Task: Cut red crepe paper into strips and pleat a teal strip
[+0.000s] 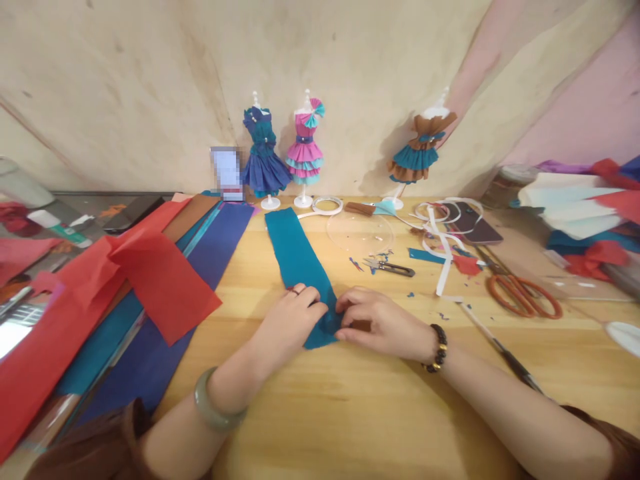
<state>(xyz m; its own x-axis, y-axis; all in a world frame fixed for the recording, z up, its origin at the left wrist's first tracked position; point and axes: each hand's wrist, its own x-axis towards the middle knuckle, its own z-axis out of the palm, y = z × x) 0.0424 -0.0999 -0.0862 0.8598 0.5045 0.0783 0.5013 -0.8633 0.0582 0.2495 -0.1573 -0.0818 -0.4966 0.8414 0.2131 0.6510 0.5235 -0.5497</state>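
A teal crepe paper strip (pixel 299 250) lies on the wooden table, running from the back toward me. My left hand (pixel 299 317) rests on its near left part, fingers bent and closed together on the paper. At the strip's near right edge, my right hand (pixel 367 320) has its thumb and fingers drawn together on the paper. Its fingertips are close to those of the left hand. Between the hands the paper looks slightly folded or dented, and the fingers partly hide it.
Red paper (pixel 165 287) and blue paper (pixel 220 250) lie at left. Behind stand mini mannequins in blue (pixel 265 153), pink (pixel 305 150) and brown (pixel 420 150) paper dresses. Thread snips (pixel 395 268), orange-handled scissors (pixel 525 293), white ribbon (pixel 444 267) and scraps lie right.
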